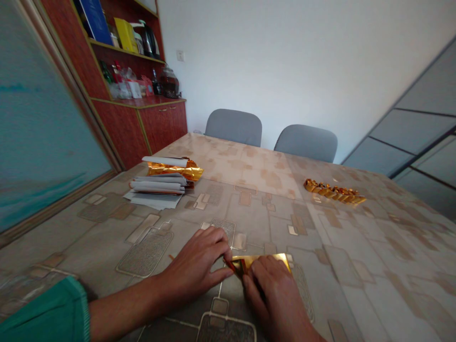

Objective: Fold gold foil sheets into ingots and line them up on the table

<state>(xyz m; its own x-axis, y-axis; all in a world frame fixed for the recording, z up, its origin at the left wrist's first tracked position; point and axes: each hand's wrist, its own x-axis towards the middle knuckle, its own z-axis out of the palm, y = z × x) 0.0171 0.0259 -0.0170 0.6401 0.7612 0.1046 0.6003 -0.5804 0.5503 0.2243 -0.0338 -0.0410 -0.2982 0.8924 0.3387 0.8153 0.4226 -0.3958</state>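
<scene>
A partly folded sheet of shiny gold foil paper [281, 259] lies on the patterned table in front of me. My left hand [203, 256] pinches its left end between thumb and fingers. Over the middle of the sheet, my right hand [272, 289] has its fingers curled and pressed down on the paper, hiding much of it. The paper's gold side faces up near the right corner, and a dark reddish crease shows between the two hands.
A stack of grey-white sheets [156, 187] lies at the left, with crumpled gold foil [171, 169] behind it. A row of folded gold pieces [333, 191] stands at the right. Two grey chairs [233, 126] are beyond the table [249, 164]; a red cabinet [121, 126] stands at far left.
</scene>
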